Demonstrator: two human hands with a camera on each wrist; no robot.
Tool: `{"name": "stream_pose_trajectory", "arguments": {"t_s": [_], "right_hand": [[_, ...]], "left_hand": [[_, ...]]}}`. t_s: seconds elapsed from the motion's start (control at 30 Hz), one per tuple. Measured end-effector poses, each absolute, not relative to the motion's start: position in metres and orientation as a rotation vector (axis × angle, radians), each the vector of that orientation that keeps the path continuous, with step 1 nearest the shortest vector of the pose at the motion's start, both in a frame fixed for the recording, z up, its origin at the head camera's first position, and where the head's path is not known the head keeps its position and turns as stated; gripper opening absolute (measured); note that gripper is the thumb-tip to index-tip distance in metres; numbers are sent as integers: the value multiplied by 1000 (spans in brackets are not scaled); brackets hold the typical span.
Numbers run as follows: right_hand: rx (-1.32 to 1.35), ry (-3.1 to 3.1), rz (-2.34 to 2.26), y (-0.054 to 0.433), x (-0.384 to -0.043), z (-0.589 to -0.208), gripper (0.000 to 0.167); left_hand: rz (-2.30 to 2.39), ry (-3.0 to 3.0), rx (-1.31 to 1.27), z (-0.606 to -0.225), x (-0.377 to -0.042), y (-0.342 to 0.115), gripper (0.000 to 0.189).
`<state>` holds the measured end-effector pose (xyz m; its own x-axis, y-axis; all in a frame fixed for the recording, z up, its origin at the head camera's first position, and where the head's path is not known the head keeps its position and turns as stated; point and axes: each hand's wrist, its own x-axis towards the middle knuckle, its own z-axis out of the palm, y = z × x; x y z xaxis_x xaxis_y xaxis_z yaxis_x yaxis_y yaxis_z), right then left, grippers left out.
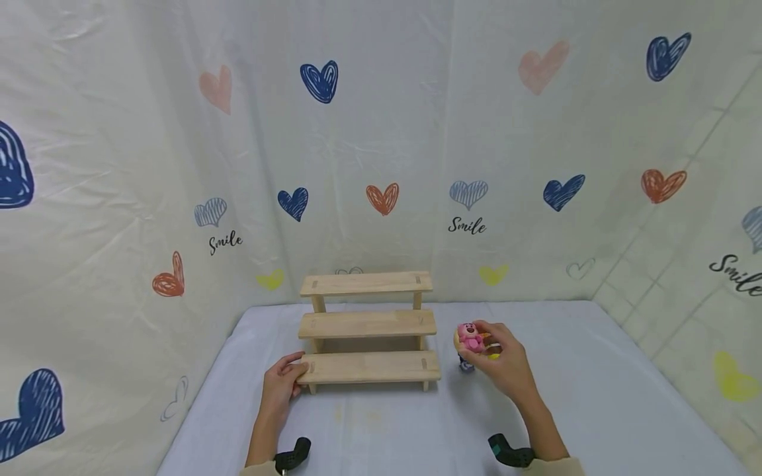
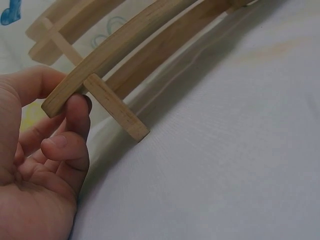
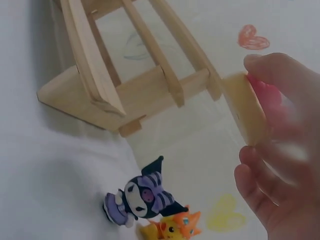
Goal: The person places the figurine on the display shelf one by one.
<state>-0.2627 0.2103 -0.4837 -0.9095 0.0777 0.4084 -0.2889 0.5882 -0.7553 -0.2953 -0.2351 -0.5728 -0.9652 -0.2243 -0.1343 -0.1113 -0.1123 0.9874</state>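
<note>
A three-tier wooden display stand [image 1: 369,368] stands on the white-covered table. My left hand [image 1: 280,389] grips the left end of its lowest board, fingers curled under the edge in the left wrist view. To the right of the stand, my right hand [image 1: 506,365] pinches a pink bear figurine [image 1: 470,338] with a pale yellow backing [image 3: 245,107]. It is held above the table, face toward the head camera. Below it in the right wrist view are a black-and-purple figurine [image 3: 142,197] with pointed ears and a yellow figurine [image 3: 172,229] with an orange top. My right fingers partly cover the bear.
A white curtain [image 1: 381,145] printed with hearts and "Smile" hangs behind the table and along its sides. The white tablecloth [image 1: 381,436] shows faint yellowish marks in front of the stand. Black wrist bands [image 1: 510,452] sit on both wrists.
</note>
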Motion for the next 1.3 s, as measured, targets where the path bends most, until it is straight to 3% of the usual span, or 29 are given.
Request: {"name": "stream_pose_trajectory", "arguments": {"t_s": [0.9, 1.3], "right_hand": [[358, -2287, 1520, 102, -254, -492, 64], [347, -2355, 1504, 64, -264, -475, 62]], "left_hand": [[-2250, -2040, 386, -573, -295, -236, 42], [-2227, -2052, 379, -574, -295, -235, 44]]}}
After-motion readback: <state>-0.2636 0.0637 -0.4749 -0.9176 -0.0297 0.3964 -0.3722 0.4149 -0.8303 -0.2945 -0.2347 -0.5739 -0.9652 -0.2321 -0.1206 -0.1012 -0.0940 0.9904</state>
